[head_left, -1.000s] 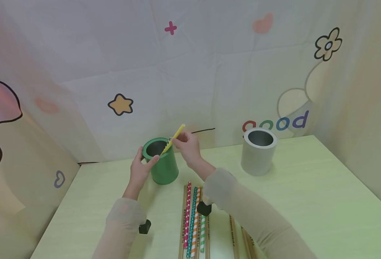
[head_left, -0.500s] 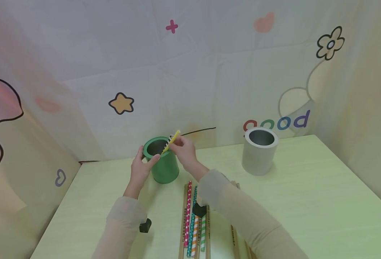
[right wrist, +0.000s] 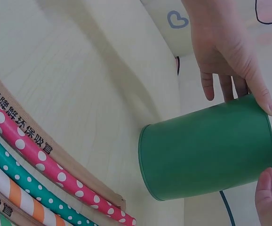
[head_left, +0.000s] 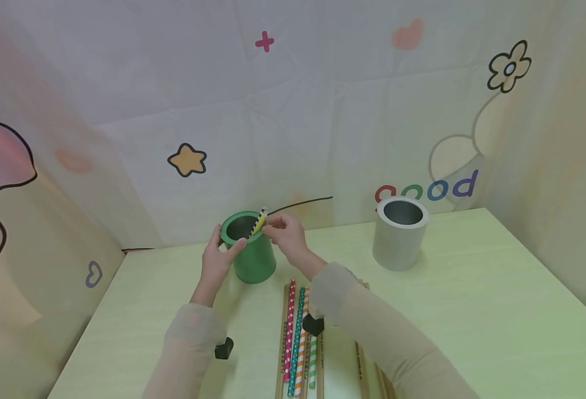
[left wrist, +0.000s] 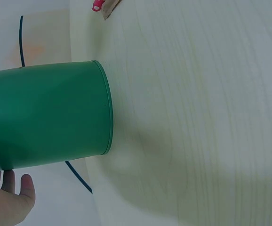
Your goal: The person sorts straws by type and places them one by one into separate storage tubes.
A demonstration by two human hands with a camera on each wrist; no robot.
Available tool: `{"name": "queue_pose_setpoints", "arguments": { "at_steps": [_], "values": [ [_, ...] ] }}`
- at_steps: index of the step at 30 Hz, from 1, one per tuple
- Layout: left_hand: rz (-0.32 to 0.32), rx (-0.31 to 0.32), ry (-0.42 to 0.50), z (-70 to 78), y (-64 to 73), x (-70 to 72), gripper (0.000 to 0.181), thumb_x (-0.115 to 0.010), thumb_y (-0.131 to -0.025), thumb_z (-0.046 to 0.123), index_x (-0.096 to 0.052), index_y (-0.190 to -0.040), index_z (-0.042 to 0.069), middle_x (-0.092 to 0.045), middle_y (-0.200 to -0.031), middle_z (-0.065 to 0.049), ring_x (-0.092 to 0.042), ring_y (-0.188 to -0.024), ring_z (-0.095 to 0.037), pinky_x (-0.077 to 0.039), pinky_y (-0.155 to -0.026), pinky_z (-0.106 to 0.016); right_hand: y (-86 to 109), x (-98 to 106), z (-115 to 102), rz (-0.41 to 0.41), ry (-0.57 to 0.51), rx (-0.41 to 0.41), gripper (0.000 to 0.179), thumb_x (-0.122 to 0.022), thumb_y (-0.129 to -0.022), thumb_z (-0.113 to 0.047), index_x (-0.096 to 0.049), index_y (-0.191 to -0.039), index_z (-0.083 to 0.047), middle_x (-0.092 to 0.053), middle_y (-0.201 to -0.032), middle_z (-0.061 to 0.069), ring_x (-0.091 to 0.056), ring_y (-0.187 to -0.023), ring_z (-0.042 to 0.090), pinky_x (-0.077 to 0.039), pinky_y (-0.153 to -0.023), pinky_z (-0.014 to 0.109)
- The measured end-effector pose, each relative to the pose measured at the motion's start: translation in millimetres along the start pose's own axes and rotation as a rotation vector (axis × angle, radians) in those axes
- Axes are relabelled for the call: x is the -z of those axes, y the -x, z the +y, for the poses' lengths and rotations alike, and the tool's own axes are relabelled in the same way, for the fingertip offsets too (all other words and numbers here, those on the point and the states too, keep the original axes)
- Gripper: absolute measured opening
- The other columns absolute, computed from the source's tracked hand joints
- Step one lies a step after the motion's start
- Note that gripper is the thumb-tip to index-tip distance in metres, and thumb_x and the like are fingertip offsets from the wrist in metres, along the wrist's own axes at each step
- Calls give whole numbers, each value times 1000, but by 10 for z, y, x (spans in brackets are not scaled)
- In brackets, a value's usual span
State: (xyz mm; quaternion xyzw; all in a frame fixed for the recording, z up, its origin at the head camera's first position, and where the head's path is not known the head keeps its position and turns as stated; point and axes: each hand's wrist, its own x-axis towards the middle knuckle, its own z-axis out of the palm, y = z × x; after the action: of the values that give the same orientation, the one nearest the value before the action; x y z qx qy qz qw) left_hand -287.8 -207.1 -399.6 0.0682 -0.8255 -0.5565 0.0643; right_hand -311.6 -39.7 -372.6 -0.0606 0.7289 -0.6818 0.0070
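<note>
A green cylindrical holder (head_left: 255, 260) stands upright on the table towards the back. My left hand (head_left: 216, 265) grips its upper left side, thumb at the front of the rim. In the right wrist view that left hand (right wrist: 232, 61) spans the holder's side near the rim. A yellow paper straw (head_left: 258, 224) leans inside the holder against the right rim, beside a black-and-white straw (head_left: 265, 210). My right hand (head_left: 288, 235) is at the right of the rim, fingers loosely bent, fingertips right beside the yellow straw's upper end. The straws' lower ends are hidden inside.
A white cylindrical holder (head_left: 397, 244) stands at the back right. In front of the green holder lie a pink dotted straw (head_left: 288, 338), a teal dotted straw (head_left: 295, 349), an orange-striped straw (head_left: 300, 366) and a green-striped straw (head_left: 312, 360), among brown paper sleeves (head_left: 360, 368).
The yellow straw has slid down deeper into the green holder, its top now much lower. My right hand lowered, then shifted slightly right. My left hand has kept its place on the holder.
</note>
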Motion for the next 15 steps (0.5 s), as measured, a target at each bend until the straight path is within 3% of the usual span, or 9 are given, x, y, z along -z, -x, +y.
{"name": "queue_pose_setpoints", "arguments": {
  "at_steps": [15],
  "values": [
    [5, -30, -11, -16, 1, -5, 85, -61, -81, 38, -9, -143, 12, -24, -145, -13, -15, -135, -25, -13, -108, -52, 82, 226, -102, -58, -59, -38, 26, -59, -81, -8, -55, -106, 0, -56, -93, 8, -55, -72, 13, -53, -65, 26]
  ]
}}
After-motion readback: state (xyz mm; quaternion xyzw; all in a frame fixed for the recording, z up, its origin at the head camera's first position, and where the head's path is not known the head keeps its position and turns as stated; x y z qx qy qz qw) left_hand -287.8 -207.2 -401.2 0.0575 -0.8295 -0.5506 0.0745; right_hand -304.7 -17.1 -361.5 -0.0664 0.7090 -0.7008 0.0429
